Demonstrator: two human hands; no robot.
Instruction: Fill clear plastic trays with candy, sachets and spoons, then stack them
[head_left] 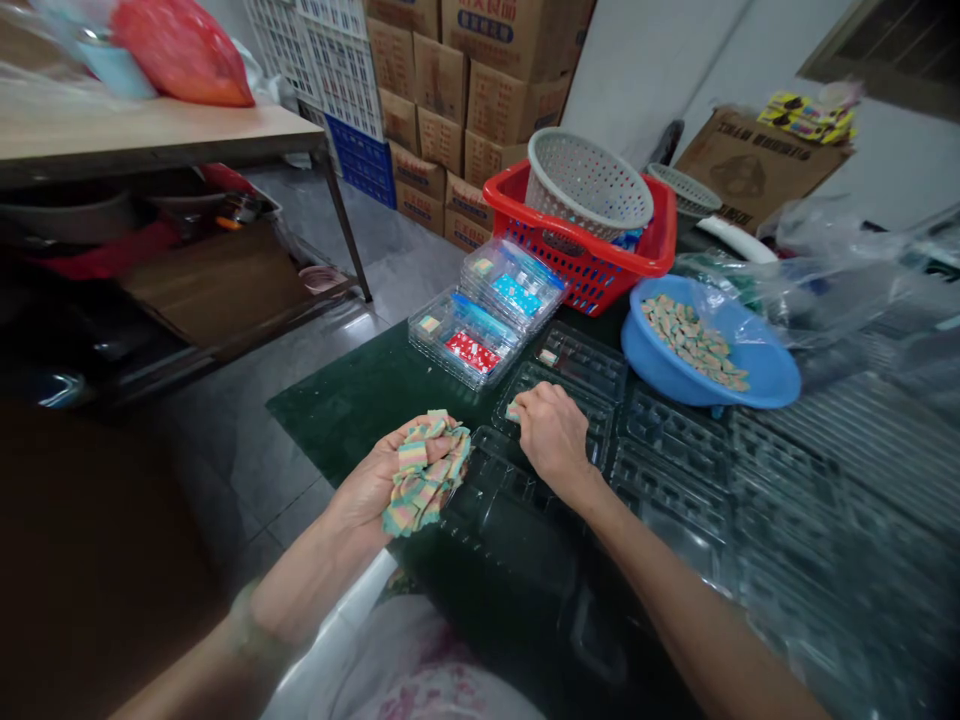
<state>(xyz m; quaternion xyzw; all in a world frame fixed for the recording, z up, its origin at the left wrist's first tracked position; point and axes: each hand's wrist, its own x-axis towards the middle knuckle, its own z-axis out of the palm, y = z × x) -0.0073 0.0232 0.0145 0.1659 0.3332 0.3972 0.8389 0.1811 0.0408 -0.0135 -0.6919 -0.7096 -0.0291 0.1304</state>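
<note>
A heap of striped pastel candy pieces lies in my left hand, with the thumb and fingers curled round it over the near table edge. My right hand pinches a small candy piece at a compartment of a clear plastic tray. Another clear tray sits just below that hand, close to the heap. In the tray behind, one candy piece rests in a corner compartment. More of the same pieces fill part of a blue bowl to the right.
Stacked filled trays with red and blue cards stand on the green tabletop. Behind them is a red basket with a grey colander. More clear trays spread rightward. Cartons and a wooden table stand beyond.
</note>
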